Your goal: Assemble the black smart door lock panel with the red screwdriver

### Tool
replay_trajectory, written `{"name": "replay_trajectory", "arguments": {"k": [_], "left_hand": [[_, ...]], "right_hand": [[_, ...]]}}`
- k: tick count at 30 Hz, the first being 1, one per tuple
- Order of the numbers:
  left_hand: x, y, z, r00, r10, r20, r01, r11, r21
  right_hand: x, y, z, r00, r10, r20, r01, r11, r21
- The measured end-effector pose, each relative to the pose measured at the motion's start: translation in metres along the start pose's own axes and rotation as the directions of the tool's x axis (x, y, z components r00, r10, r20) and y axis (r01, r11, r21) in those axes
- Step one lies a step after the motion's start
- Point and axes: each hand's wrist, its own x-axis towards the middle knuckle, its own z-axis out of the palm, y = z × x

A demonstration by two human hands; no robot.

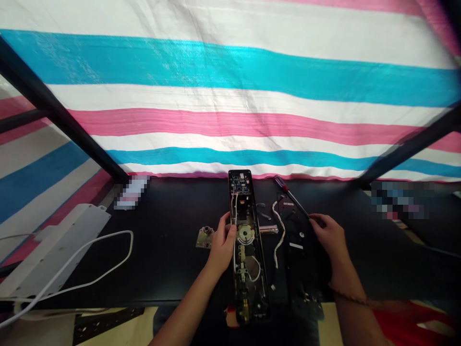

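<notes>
My left hand grips the left edge of a long, open black electronic door lock housing, thumb over the rim. Inside it show a blue circuit board, a round metal disc, white wires and brass parts. My right hand is closed on the shaft end of a screwdriver, whose red-and-blue handle points away to the upper left. Between the hands lies a white-wrapped cable. A black cover panel rests below the screwdriver. Left of the housing is a small metal plate.
A silver cylindrical part lies just right of the housing on the black table. At left stand a white box and a looping white cable. Blurred items are at far right. A striped sheet hangs behind.
</notes>
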Motion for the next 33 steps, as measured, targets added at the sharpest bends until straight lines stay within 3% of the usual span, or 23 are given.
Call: {"name": "replay_trajectory", "arguments": {"k": [7,16,22,33], "left_hand": [[-0.001,-0.001,0.000,1.000,0.003,0.009,-0.003,1.000,0.011],[-0.001,0.002,-0.001,1.000,0.025,0.010,-0.025,1.000,0.017],[-0.001,0.003,-0.001,1.000,0.014,0.005,-0.014,1.000,0.016],[0.000,0.001,-0.001,1.000,0.007,0.023,-0.008,1.000,0.009]], "right_hand": [[-0.002,0.001,0.000,0.998,-0.005,-0.060,0.000,0.996,-0.092],[0.000,-0.002,0.001,0.997,-0.071,-0.039,0.066,0.990,-0.123],[0.000,-0.004,0.001,0.996,0.060,-0.062,-0.066,0.994,-0.086],[-0.001,-0.010,-0.003,0.986,0.134,-0.103,-0.132,0.991,0.026]]}}
